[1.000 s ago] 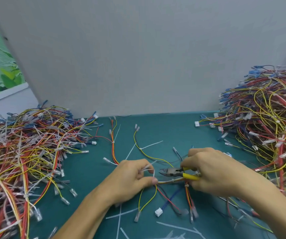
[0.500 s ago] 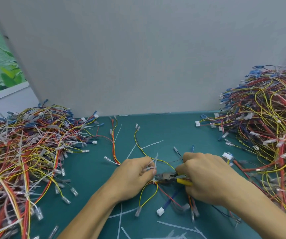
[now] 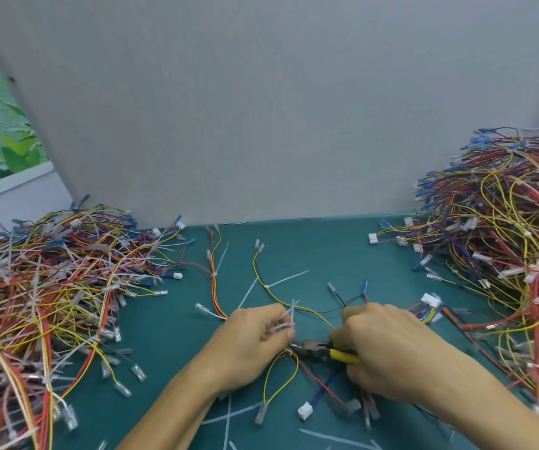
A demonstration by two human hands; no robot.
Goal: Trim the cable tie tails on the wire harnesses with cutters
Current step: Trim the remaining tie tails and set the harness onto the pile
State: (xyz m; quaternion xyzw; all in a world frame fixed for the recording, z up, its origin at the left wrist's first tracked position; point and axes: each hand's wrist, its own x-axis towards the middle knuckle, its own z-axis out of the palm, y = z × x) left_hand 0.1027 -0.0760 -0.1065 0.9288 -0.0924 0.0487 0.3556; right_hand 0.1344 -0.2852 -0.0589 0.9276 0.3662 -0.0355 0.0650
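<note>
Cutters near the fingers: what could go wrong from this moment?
1. The cutters, gripped by the right hand, point their tip beside the thumb of the left hand; a squeeze might nick skin.
2. The red and yellow wires bunch at that tip, so a wire could be cut instead of the tie tail.

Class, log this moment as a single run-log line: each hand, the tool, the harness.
left hand pinches cable tie tails | right hand grips cutters | cutters nose at wire harness beside left hand
</note>
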